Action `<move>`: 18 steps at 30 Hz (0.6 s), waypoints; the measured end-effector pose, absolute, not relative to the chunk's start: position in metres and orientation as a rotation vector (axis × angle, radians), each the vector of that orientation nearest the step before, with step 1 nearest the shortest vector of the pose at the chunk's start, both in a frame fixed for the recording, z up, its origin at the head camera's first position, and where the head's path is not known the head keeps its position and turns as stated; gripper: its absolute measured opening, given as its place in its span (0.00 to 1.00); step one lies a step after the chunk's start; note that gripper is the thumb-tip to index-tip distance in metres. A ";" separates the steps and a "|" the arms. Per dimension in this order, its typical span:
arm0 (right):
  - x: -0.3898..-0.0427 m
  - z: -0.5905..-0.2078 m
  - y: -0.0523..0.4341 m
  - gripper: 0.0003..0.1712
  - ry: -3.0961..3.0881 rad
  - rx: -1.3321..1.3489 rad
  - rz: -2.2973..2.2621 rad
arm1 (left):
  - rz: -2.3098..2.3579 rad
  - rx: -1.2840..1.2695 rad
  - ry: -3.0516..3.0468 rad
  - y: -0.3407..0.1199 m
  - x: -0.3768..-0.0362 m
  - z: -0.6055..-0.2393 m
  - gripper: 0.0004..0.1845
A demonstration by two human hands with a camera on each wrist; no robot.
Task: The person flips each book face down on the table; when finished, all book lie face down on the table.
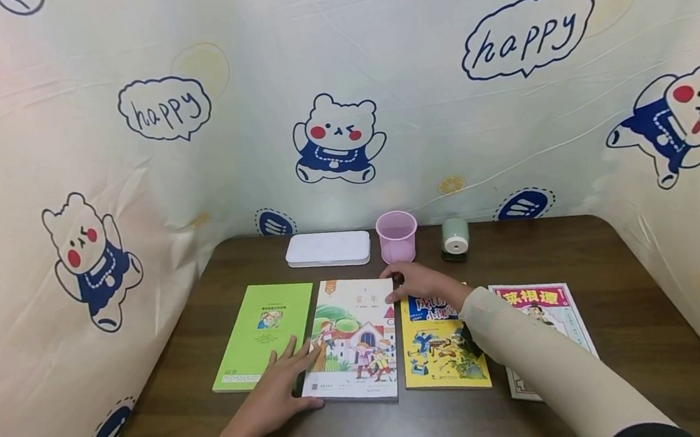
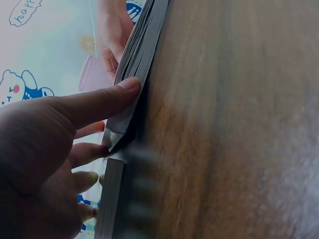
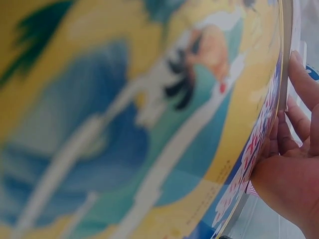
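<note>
White book (image 1: 351, 331): we are touching opposite corners, left hand (image 1: 286, 376) spread near-left, right hand (image 1: 419, 282) half-curled far-right, its grip unclear; uneven pushing could skew it.

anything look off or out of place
Nothing stands out. The green book, white book and yellow book are side by side, the cup stands upright, and no spill or damage shows, though the sleeve partly hides the yellow book and red-titled book.

White book (image 1: 350, 324) partly behind the left grip (image 1: 278, 387), rightmost book (image 1: 566, 310) partly behind the right sleeve (image 1: 547, 361)
</note>
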State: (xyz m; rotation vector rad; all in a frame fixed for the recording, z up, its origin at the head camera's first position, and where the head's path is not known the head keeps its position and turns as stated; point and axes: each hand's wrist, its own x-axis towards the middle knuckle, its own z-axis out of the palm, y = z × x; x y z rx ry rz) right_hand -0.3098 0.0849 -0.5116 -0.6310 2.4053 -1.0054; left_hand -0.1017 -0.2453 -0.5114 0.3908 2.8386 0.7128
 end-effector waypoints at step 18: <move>-0.309 -0.511 0.085 0.25 2.391 -0.636 -1.037 | 1.042 0.321 2.731 -0.247 -0.101 -0.500 0.49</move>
